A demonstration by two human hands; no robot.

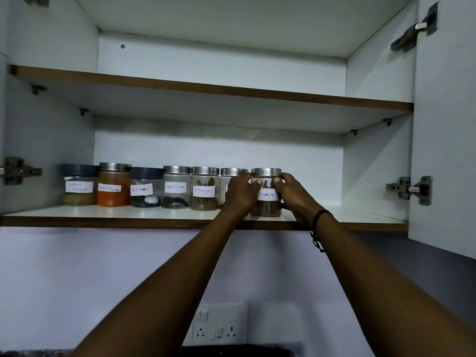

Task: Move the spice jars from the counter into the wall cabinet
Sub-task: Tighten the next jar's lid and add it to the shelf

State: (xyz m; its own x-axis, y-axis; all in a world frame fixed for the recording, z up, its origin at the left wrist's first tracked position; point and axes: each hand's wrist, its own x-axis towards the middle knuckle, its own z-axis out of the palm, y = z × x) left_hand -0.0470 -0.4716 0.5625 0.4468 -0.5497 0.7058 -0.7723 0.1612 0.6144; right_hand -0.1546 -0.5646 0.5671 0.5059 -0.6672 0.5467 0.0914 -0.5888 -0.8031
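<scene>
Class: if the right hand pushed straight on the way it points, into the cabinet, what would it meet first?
Probably the cabinet's back wall: the right hand grips the cinnamon jar, and nothing shows behind it; depth is unclear.

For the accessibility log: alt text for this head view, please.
Both hands, left hand and right hand, hold a cinnamon jar on the lower shelf of an open wall cabinet, ending a row of six other labelled jars.

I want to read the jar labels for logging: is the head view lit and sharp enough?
Head view: dim, bluish light; wide-angle bending of the shelf edges; most labels readable, the leftmost jar's is too faint, and the left hand covers another.
</scene>
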